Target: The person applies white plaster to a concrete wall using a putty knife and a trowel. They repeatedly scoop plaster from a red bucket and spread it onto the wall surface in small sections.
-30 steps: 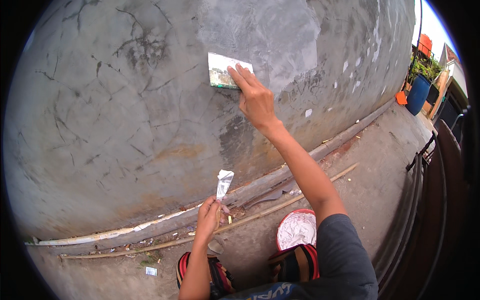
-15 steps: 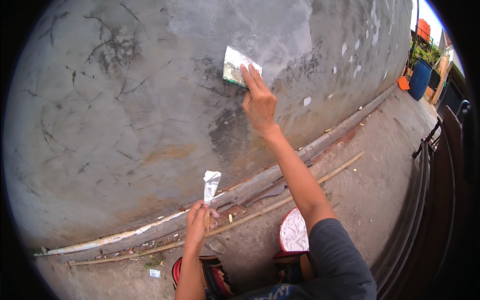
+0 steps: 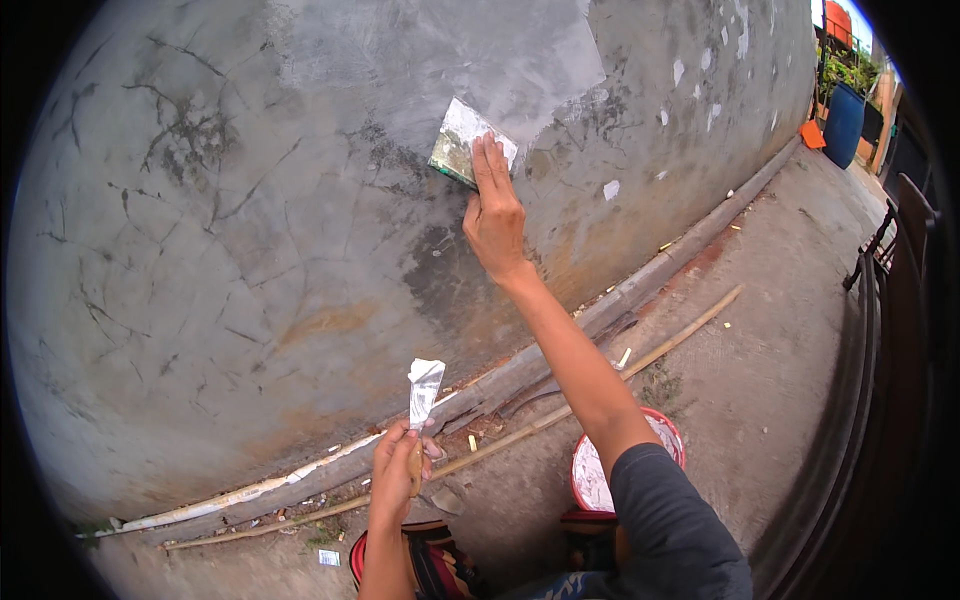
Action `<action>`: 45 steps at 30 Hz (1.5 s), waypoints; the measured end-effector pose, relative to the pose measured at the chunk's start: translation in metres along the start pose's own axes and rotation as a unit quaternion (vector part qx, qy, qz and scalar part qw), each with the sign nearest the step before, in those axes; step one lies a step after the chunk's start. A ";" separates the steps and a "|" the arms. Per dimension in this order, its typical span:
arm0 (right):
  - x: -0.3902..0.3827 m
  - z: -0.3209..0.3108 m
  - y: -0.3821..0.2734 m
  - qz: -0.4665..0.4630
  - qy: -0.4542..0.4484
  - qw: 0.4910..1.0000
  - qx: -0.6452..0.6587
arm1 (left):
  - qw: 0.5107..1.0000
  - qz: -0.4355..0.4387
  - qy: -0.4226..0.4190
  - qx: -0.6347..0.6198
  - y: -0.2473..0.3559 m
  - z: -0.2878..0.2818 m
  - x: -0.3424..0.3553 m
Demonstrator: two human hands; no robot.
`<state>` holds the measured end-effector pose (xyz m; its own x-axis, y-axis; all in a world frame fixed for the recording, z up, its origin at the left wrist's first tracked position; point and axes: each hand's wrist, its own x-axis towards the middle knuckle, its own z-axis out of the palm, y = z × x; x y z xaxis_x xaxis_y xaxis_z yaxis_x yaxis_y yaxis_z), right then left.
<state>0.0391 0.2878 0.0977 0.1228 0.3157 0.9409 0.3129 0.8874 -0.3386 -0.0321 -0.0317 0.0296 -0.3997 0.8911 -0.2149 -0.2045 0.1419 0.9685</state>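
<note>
My right hand (image 3: 493, 215) grips a square flat scraper (image 3: 462, 135), smeared white with a green edge, and holds it against the cracked grey wall (image 3: 200, 260), just below a paler patch of fresh coating (image 3: 450, 40). Its fingers lie together over the plate. Lower down, my left hand (image 3: 400, 455) is closed round the handle of a putty knife (image 3: 424, 390) that points upward with white paste on its blade. A red-rimmed bucket of white paste (image 3: 590, 475) stands on the ground, partly hidden behind my right arm.
A long pole (image 3: 700, 318) and debris lie along the narrow ledge (image 3: 680, 240) at the wall's foot. Dark metal railings (image 3: 880, 300) run down the right side. A blue barrel (image 3: 843, 125), an orange object (image 3: 812, 133) and plants (image 3: 850, 70) stand at the far right.
The scraper in my right hand has shifted slightly and turned to a steeper angle. The view has swung, so the wall appears further left. My left hand still holds the putty knife.
</note>
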 end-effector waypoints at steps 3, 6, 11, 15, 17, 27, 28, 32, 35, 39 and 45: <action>-0.031 0.030 -0.018 -0.018 0.000 1.000 0.019 | 1.000 -0.003 -0.008 0.002 -0.002 0.001 0.002; -0.076 0.031 -0.036 -0.041 -0.065 0.996 0.035 | 1.000 -0.005 -0.001 0.005 -0.006 0.002 0.005; -0.069 -0.025 -0.036 -0.029 -0.116 0.988 0.101 | 1.000 -0.003 -0.011 0.001 -0.005 0.007 0.003; 0.020 -0.055 0.002 0.048 0.000 0.996 0.079 | 1.000 0.001 0.001 0.000 -0.003 -0.004 -0.004; 0.040 -0.056 0.019 0.063 -0.004 0.996 0.056 | 1.000 0.006 0.000 0.005 -0.005 -0.005 -0.002; -0.043 -0.020 -0.039 -0.015 -0.092 0.996 0.015 | 0.999 0.002 -0.033 0.005 -0.009 0.007 0.004; -0.055 -0.022 -0.041 -0.033 -0.121 0.992 0.022 | 0.999 0.004 -0.037 0.006 -0.008 0.009 0.003; -0.015 -0.040 -0.040 -0.034 -0.091 0.994 0.044 | 0.999 0.000 -0.038 0.013 -0.001 0.011 -0.008; 0.034 -0.041 -0.014 0.008 -0.007 0.999 0.044 | 1.000 0.003 -0.026 0.013 0.001 0.007 -0.014; 0.010 -0.020 -0.005 -0.032 -0.029 0.999 -0.021 | 1.000 0.015 -0.017 0.014 0.001 0.001 -0.011; -0.045 -0.024 0.002 -0.102 -0.082 0.991 -0.009 | 0.999 0.013 -0.022 0.019 0.002 0.004 -0.016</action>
<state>0.0569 0.2669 0.0541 -0.0987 0.1811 0.9785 0.3331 0.9326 -0.1390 -0.0225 -0.0439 0.0350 -0.3640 0.9127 -0.1854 -0.1603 0.1347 0.9778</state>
